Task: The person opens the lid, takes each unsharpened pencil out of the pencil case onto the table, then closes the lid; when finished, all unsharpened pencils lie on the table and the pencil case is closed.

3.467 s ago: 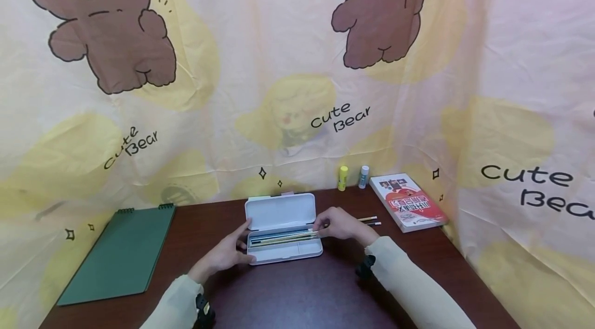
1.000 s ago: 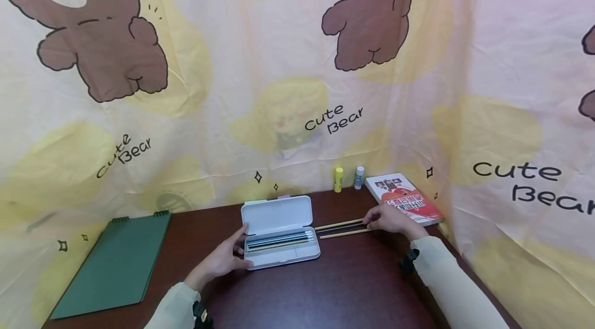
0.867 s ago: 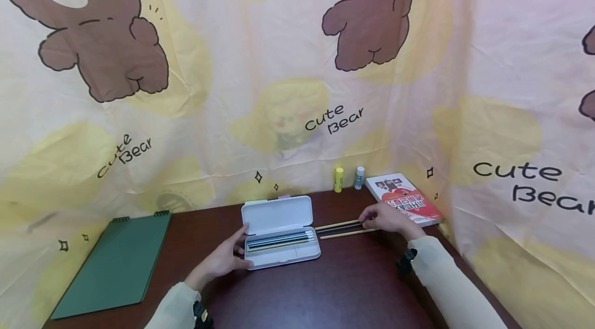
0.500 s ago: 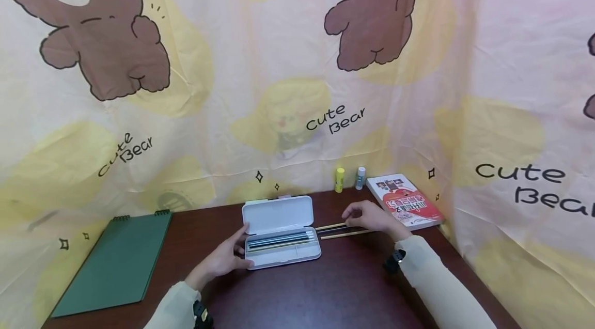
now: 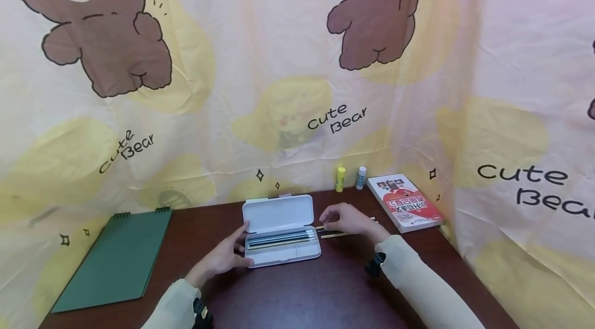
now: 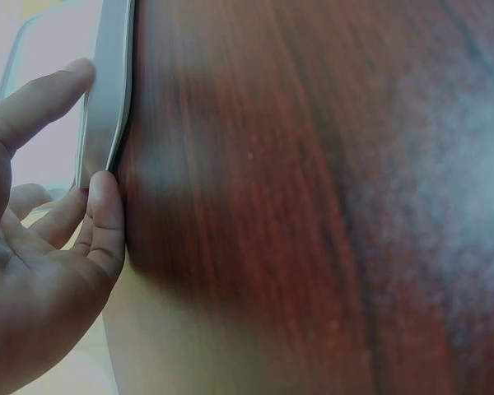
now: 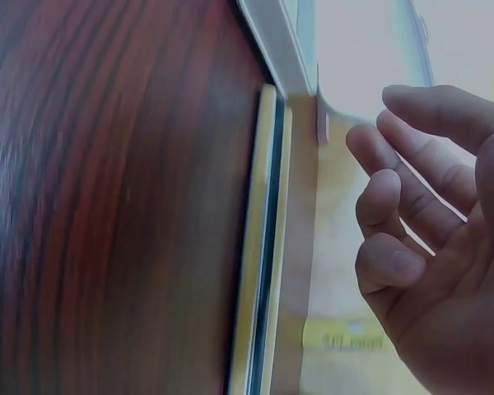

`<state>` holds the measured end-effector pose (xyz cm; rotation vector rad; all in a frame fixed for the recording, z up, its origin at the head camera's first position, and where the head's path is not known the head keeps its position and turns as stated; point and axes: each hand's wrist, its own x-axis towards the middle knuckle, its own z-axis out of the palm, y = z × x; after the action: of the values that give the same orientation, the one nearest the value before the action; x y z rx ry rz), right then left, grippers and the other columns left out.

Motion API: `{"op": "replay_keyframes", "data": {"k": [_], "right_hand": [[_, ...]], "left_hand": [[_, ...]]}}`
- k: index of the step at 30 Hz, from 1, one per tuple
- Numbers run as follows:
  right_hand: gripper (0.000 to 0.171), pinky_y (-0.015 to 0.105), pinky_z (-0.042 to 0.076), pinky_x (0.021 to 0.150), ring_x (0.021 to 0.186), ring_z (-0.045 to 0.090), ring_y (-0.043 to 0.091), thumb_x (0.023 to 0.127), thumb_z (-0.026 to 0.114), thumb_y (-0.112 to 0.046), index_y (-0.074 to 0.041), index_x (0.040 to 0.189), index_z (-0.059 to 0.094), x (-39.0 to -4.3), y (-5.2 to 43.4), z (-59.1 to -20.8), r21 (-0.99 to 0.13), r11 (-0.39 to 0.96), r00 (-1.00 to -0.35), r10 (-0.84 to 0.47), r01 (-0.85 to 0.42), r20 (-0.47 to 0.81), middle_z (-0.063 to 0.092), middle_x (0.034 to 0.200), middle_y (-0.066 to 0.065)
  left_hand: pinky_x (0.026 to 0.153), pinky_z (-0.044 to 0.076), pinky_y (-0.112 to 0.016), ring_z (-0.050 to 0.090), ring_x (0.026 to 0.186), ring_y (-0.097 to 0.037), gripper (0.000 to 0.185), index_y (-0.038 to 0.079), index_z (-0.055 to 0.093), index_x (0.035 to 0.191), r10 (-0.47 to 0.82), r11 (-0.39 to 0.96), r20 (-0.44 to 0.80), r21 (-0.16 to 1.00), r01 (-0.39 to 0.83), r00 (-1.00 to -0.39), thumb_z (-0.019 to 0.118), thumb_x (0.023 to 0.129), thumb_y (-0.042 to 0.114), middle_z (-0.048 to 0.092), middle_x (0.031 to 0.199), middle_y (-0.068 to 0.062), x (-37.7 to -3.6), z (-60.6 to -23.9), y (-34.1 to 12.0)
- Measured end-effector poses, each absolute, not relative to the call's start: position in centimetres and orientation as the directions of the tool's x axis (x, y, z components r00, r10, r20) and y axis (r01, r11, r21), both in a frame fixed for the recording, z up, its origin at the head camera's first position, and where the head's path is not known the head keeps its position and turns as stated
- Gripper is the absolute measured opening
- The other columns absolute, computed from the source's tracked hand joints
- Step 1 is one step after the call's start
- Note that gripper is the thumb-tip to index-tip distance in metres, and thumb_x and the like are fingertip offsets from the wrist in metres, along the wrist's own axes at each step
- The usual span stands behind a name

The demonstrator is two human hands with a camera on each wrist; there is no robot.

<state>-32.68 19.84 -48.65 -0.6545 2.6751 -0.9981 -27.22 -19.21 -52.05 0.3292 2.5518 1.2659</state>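
Seated at a dark wooden desk point(image 5: 325, 287), a person works with both bare hands around a white pencil case point(image 5: 281, 234) lying open near the middle, its lid point(image 5: 278, 213) standing up at the back. Inside the case, several pencils point(image 5: 279, 239) lie side by side along its length. At the case's left end rests the left hand point(image 5: 223, 259); its fingers point(image 6: 105, 222) are nearly straight and press against the case's edge, the thumb up by the lid, gripping nothing. Just right of the case hovers the right hand point(image 5: 346, 220), above loose pencils point(image 5: 332, 235) that lie on the desk with their ends close to the case. Its fingers point(image 7: 395, 206) are loosely curled and spread, and they hold nothing; the wrist view shows clear space between them and the pencils. Far left on the desk lies a green spiral notebook point(image 5: 111, 262). At the far right lies a red and white book point(image 5: 406, 202), with a yellow glue stick point(image 5: 341, 178) and a white one point(image 5: 361, 176) standing beside it. Behind hangs a curtain point(image 5: 297, 60) printed with brown bears.
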Motion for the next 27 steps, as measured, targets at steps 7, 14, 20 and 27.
{"op": "replay_keyframes", "data": {"k": [7,14,20,27], "right_hand": [[0.018,0.033,0.054,0.085,0.091,0.062,0.013,0.093,0.071,-0.019,-0.015,0.110,0.074,-32.7,17.4,-49.2,-0.651,0.638,-0.823,-0.567,-0.412,-0.035,0.074,0.101,-0.006],[0.017,0.032,0.055,0.085,0.091,0.063,0.010,0.093,0.071,-0.017,-0.014,0.109,0.075,-32.9,16.2,-49.9,-0.628,0.632,-0.798,-0.602,-0.455,-0.029,0.073,0.100,-0.007],[0.018,0.034,0.054,0.087,0.089,0.062,0.009,0.091,0.072,-0.016,-0.014,0.109,0.075,-32.9,15.5,-50.2,-0.619,0.655,-0.796,-0.600,-0.433,-0.078,0.073,0.097,-0.008],[0.019,0.029,0.051,0.080,0.084,0.059,0.009,0.089,0.074,-0.016,-0.014,0.108,0.076,-32.7,14.7,-50.2,-0.600,0.678,-0.797,-0.594,-0.425,-0.107,0.071,0.091,-0.010]], "left_hand": [[0.082,0.047,-0.033,0.052,0.105,-0.021,0.107,0.023,0.021,0.161,0.321,0.590,-0.148,0.804,0.075,-0.936,0.087,0.076,0.020,0.052,0.146,-0.013,-27.2,-51.9,-19.2],[0.084,0.046,-0.033,0.052,0.106,-0.021,0.107,0.025,0.022,0.160,0.321,0.593,-0.151,0.802,0.074,-0.935,0.088,0.076,0.021,0.052,0.146,-0.012,-27.2,-51.9,-19.2],[0.084,0.046,-0.033,0.052,0.106,-0.021,0.107,0.024,0.021,0.161,0.329,0.595,-0.144,0.799,0.087,-0.933,0.087,0.076,0.021,0.052,0.145,-0.012,-27.3,-52.0,-19.3],[0.084,0.046,-0.033,0.051,0.107,-0.022,0.107,0.025,0.021,0.161,0.322,0.589,-0.148,0.805,0.076,-0.935,0.087,0.076,0.020,0.052,0.145,-0.011,-27.2,-52.0,-19.3]]}}
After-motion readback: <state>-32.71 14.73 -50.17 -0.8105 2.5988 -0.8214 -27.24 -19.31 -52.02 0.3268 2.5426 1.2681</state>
